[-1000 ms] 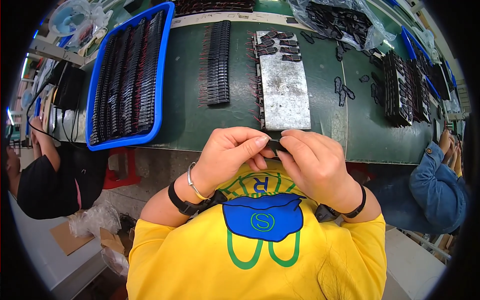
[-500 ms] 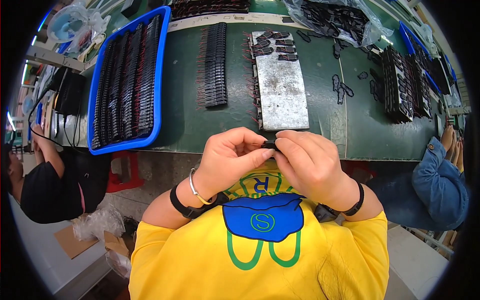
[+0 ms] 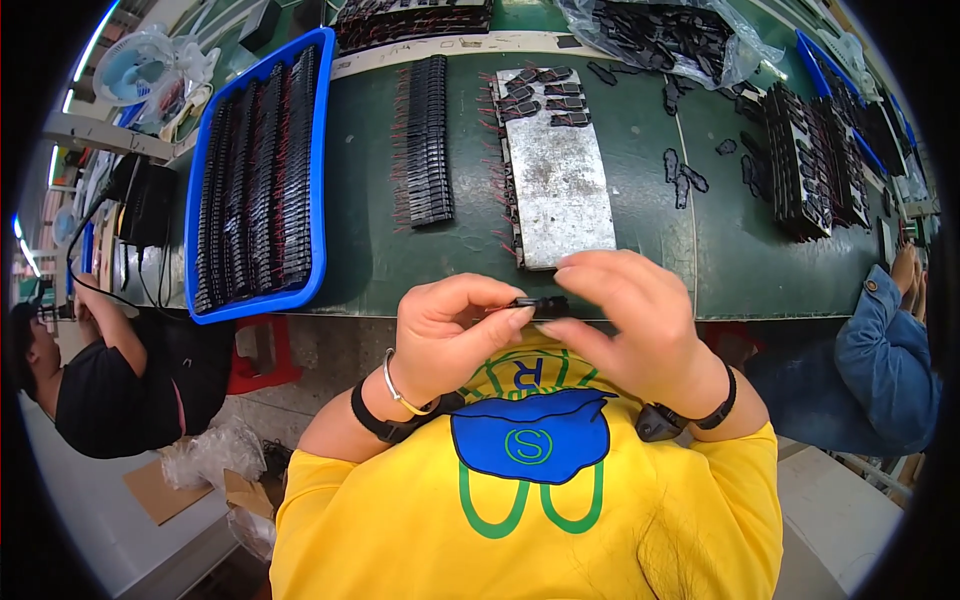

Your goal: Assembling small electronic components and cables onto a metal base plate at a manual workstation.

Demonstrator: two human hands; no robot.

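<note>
Close to the table's front edge, my left hand [image 3: 450, 325] pinches a small black plastic part [image 3: 545, 306] between thumb and fingers. A bit of red wire shows at its left end. My right hand [image 3: 645, 325] has its thumb and fingers spread around the part's right end, without closing on it. Just beyond my hands lies a scuffed metal plate [image 3: 560, 200]. Several black parts with dark cords rest on its far end, and red wires stick out along its left side. To its left, similar black parts form a long, tight row [image 3: 430, 145].
A blue tray [image 3: 322, 190] full of rows of black wired parts stands at left. A clear plastic bag [image 3: 745, 50] of black pieces lies at the back, with loose pieces [image 3: 684, 180] nearby. Stacked loaded plates [image 3: 800, 175] stand at right. Other people sit on both sides.
My right fingers have let go of the black part and spread apart. My left hand still holds it, and more of the part now shows.
</note>
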